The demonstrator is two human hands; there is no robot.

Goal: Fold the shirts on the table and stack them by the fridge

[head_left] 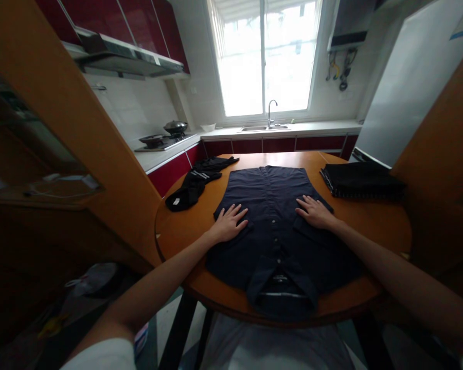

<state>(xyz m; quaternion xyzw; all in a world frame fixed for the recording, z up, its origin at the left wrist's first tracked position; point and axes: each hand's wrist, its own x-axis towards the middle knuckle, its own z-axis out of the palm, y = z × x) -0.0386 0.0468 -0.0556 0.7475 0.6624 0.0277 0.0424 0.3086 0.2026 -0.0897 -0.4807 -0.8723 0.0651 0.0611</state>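
Note:
A dark navy button-up shirt (270,205) is spread flat, front up, on the round wooden table (386,231). Its collar points toward me at the near edge, and its hem lies at the far side. My left hand (229,223) rests palm down on the left part of the shirt, fingers spread. On the right part lies my right hand (314,211), also flat with fingers apart. Both hands touch the fabric without gripping it. Several small buttons run down the middle between them.
Crumpled black clothing (195,185) with white stripes lies at the table's left. A folded stack of black cloth (362,180) sits at the right. Beyond are a counter with a sink (254,128), a stove with pans (175,127), and a fridge (405,87). Wooden partitions flank the table.

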